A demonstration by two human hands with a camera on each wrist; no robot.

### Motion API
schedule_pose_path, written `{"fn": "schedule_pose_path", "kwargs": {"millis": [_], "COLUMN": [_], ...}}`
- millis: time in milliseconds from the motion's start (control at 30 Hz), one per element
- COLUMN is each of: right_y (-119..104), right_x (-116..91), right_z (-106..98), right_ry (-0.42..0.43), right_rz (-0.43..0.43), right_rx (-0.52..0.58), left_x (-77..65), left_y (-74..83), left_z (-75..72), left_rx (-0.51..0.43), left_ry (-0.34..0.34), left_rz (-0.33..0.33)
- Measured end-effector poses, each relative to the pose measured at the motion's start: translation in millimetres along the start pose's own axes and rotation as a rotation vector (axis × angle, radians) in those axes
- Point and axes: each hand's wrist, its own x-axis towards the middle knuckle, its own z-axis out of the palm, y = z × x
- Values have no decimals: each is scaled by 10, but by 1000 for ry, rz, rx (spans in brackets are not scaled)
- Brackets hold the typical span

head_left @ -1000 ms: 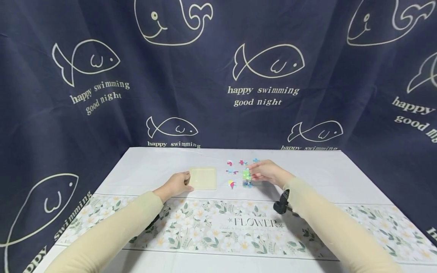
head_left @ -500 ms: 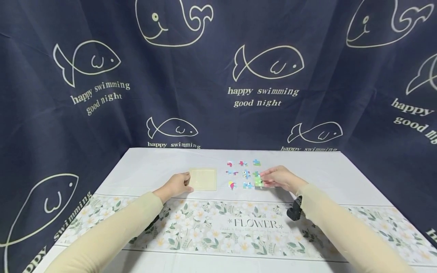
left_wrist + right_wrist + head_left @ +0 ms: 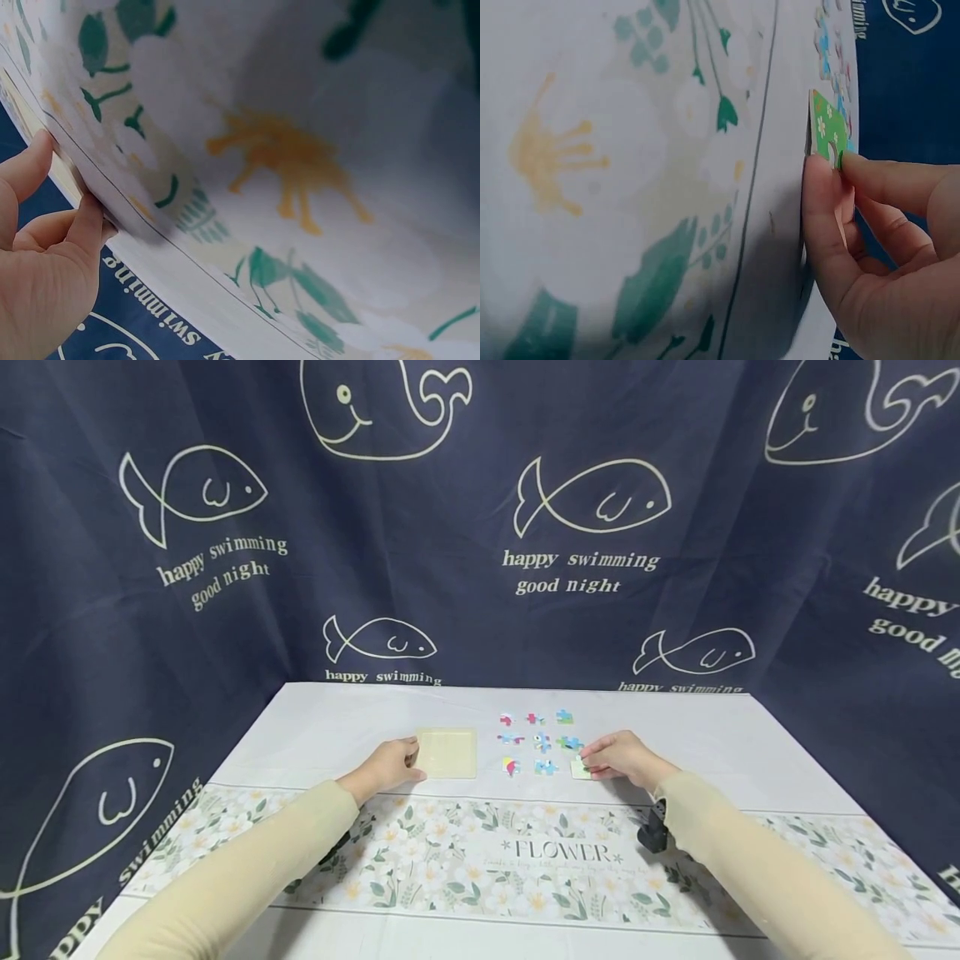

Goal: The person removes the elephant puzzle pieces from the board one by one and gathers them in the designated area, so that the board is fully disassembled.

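Note:
My left hand (image 3: 386,766) grips the left edge of a shallow cream puzzle tray (image 3: 447,753) lying on the table. In the left wrist view, thumb and fingers close on the edge of that tray (image 3: 66,171), of which little shows. Between thumb and fingers, my right hand (image 3: 624,759) pinches a green puzzle piece (image 3: 580,768) at the near right corner of the group of pieces. The right wrist view shows white flowers on this green piece (image 3: 828,126), and part of it is covered by the fingers. Whether it touches the table I cannot tell.
Several jigsaw pieces lie apart in rows between the hands, among them a red-and-yellow piece (image 3: 511,767), a blue piece (image 3: 546,767) and a blue-green piece (image 3: 570,743). A floral strip (image 3: 525,860) crosses the table in front. A dark blue fish-print curtain (image 3: 480,527) stands behind.
My right hand has moved right and slightly nearer with the green piece, uncovering the blue pieces it was over. My left hand and the tray have stayed put.

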Motion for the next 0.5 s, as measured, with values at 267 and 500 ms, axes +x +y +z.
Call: {"fn": "schedule_pose_path", "kwargs": {"millis": [267,500], "right_y": [42,87], "right_x": [18,31], "right_z": [-13,-61], "right_ry": [24,39], "right_rz": [4,18], "right_rx": [-35,42], "left_x": [15,23], "left_y": [32,41], "left_z": [13,6], "left_rx": [4,-16], "left_ry": [-12,-17], "left_rz": [-4,-13]}}
